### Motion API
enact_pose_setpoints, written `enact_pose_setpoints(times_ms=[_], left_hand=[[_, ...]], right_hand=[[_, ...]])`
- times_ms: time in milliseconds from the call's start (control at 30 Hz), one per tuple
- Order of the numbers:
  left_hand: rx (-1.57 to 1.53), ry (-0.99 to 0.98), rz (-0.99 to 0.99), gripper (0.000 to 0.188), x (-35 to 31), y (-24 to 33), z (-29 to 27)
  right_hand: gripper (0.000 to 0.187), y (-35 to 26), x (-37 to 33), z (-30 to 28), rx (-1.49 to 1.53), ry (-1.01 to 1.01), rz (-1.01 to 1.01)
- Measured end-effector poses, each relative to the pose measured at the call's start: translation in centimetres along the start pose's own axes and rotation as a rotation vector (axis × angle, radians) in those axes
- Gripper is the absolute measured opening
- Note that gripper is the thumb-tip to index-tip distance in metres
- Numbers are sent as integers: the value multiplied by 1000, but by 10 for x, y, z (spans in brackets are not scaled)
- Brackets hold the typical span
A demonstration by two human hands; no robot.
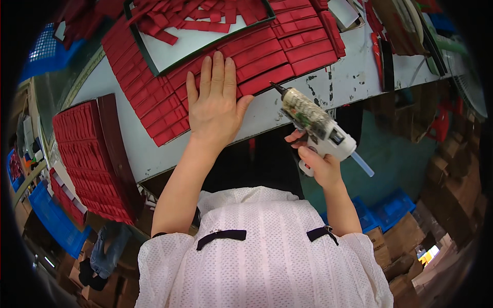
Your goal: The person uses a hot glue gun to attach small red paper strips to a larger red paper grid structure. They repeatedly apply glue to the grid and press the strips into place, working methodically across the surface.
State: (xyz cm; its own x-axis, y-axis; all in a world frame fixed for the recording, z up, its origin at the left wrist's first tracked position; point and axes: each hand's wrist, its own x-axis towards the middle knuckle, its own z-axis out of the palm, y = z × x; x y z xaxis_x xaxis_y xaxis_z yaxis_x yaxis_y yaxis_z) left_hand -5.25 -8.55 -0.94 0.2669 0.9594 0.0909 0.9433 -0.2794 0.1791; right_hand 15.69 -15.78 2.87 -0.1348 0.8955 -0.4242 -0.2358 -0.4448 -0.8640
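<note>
My left hand (214, 105) lies flat, fingers stretched out, on rows of flat red fabric pieces (259, 49) laid side by side on the table. In my right hand (321, 163) is a white hot glue gun (310, 115) with a wrapped barrel and a clear glue stick poking out at its back. The gun's dark nozzle points at the near edge of the red rows, to the right of my left thumb. Whether the tip touches the fabric I cannot tell. Beyond my left fingertips, a dark-edged tray (146, 51) holds loose red strips (197, 15).
A panel covered with red pieces (84, 154) leans at the table's left side. The worn white table (354, 77) runs along in front of me. Blue crates (393, 208) and cardboard boxes (405, 233) stand low on the right. More red pieces and a blue basket (46, 49) are at far left.
</note>
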Motion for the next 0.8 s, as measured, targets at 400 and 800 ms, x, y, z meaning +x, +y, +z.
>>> enact_pose_setpoints(times_ms=[400,800], left_hand=[[-24,23,-20,70,1,2,1],[15,15,-26,69,0,3,1]], right_hand=[[18,-1,21,3,-672,-77,-278],[14,0,17,-7,-719,55,-259]])
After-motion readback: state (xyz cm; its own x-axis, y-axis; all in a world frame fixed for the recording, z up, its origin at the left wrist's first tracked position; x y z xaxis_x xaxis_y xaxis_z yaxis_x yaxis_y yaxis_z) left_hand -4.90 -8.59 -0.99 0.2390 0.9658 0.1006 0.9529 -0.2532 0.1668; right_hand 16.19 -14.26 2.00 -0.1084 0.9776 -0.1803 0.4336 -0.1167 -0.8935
